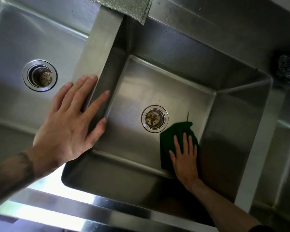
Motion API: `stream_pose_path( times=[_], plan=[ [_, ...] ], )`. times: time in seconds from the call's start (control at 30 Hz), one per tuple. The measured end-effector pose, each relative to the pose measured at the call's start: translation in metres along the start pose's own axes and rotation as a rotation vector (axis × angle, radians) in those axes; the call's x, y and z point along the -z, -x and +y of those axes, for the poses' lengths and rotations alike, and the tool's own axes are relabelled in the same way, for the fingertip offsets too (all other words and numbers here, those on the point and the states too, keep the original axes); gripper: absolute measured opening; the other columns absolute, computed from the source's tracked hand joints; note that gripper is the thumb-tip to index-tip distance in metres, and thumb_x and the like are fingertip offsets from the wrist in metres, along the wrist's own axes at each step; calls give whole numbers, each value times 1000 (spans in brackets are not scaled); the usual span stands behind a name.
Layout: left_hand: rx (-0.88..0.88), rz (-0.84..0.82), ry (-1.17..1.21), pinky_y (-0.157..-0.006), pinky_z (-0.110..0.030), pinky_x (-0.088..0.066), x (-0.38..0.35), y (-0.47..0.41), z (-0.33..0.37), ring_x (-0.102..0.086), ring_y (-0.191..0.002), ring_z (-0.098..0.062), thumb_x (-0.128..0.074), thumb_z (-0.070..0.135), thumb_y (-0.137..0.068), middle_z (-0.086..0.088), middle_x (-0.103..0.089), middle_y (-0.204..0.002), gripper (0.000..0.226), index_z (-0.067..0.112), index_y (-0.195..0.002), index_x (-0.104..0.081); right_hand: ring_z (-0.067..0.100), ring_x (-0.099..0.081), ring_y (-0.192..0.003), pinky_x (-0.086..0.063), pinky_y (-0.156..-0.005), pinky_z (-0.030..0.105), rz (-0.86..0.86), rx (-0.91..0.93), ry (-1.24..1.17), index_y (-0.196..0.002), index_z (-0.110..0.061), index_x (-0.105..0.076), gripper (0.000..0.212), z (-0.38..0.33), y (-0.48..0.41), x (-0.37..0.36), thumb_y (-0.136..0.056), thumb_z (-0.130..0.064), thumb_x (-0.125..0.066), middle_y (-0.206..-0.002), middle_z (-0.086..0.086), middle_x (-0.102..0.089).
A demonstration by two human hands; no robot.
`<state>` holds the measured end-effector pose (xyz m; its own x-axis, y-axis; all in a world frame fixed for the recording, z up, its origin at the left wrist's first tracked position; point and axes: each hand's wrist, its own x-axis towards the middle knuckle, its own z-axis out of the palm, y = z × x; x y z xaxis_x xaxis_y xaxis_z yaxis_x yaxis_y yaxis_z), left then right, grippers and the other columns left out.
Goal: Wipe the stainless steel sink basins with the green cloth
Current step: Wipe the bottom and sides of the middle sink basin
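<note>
Green cloth (172,136) on floor of right basin (157,81), 4 o'clock of drain (154,118). Right hand (184,156) flat, fingers spread, pressing it. Left hand (70,123) open, braced on divider (99,52). Cloth likely soft, light, bunches easily; palm pressure at centre suits.

The right hand (184,156) lies flat, fingers spread, pressing the green cloth (176,133) onto the floor of the middle basin (157,84), just at four o'clock from its drain strainer (154,118). The left hand (70,124) rests open on the steel divider (104,47) at nine o'clock, fingertips over its edge. Beyond the divider, the left basin (15,47) shows its own drain (39,75). A silvery scouring pad (124,7) drapes over the rim at twelve o'clock; a dark scrubber (288,71) sits at three o'clock.
</note>
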<state>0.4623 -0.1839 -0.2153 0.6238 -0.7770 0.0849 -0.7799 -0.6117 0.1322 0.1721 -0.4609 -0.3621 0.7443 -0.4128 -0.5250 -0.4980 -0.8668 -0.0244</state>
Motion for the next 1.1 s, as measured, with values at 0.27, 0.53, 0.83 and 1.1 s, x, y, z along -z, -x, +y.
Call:
stream_pose_path(
  times=[0.27, 0.53, 0.83, 1.1],
  plan=[
    [-9, 6, 5, -130, -55, -21, 0, 1, -1, -28, -159, -40, -43, 44, -107, -23, -23, -172, 61, 9, -157, -49, 47, 18, -154, -14, -127, 64, -244, 101, 106, -161, -18, 15, 69, 3, 40, -5, -111, -47, -23, -166, 25, 25],
    [5, -13, -6, -130, -56, -22, 1, 0, 0, -26, -160, -39, -44, 42, -106, -24, -24, -172, 61, 9, -157, -48, 41, -34, -151, -37, -118, 62, 64, 734, 304, -159, -21, -42, 63, 9, 14, -17, -100, -41, -55, -166, 15, -34],
    [-3, -22, -21, -131, -55, -19, 0, 1, 0, -23, -161, -38, -43, 44, -106, -22, -21, -174, 62, 12, -159, -45, 31, -33, -154, -27, -123, 56, 213, 883, 157, -158, -24, -36, 73, -38, -16, -39, -94, -35, -68, -163, 8, -42],
    [-2, -41, 1, -132, -51, -19, 3, -1, -1, -23, -162, -34, -38, 45, -109, -19, -22, -174, 62, 12, -161, -41, 36, -57, -126, -49, -107, 48, 449, 402, -508, -148, -14, -57, 50, -184, -79, 12, -99, -8, -66, -142, 18, -57]
  ],
)
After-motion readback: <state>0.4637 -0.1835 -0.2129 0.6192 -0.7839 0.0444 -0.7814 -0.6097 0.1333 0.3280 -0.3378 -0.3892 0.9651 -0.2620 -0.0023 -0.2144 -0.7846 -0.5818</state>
